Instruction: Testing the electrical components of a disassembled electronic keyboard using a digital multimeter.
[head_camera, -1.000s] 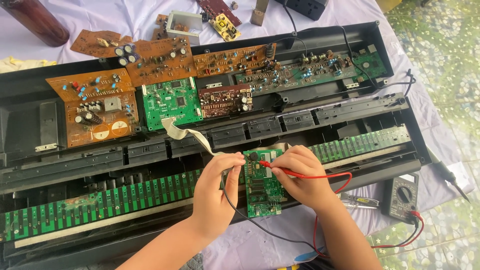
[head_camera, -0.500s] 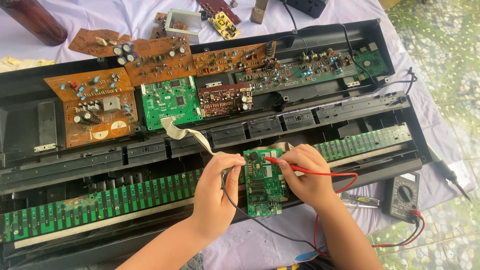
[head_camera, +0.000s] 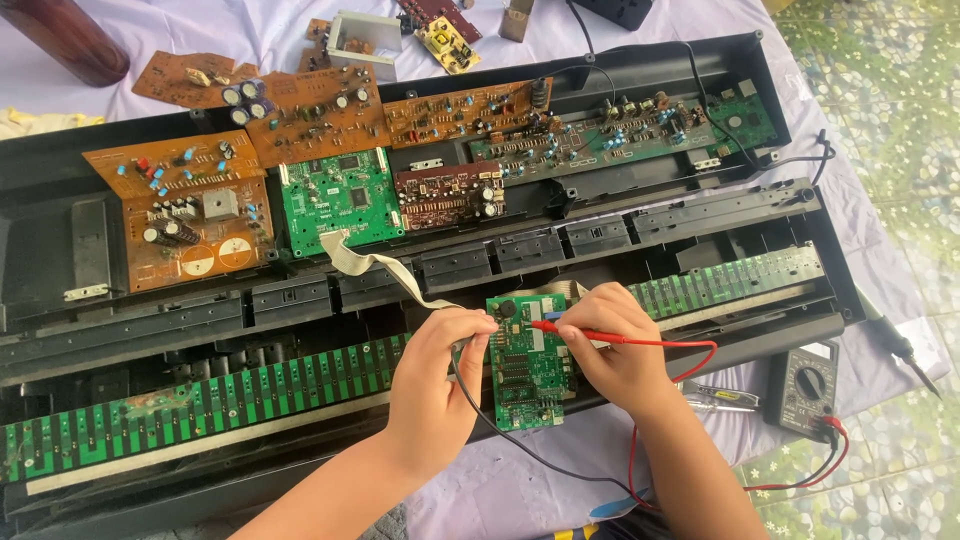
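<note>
Left hand (head_camera: 432, 385) pinches a black probe; right hand (head_camera: 615, 345) grips a red probe (head_camera: 580, 332) on a green circuit board (head_camera: 528, 365).

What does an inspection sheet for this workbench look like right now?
Surface: pale cloth under an opened black keyboard case.
Job's things: small green board, red probe.
Clutter: loose brown boards, dark bottle, screwdriver.
Hands: left hand holds the black probe on the board; right hand holds the red probe.
Cables: red lead, black lead, grey ribbon.
Surroundings: multimeter, mossy stone floor.
</note>
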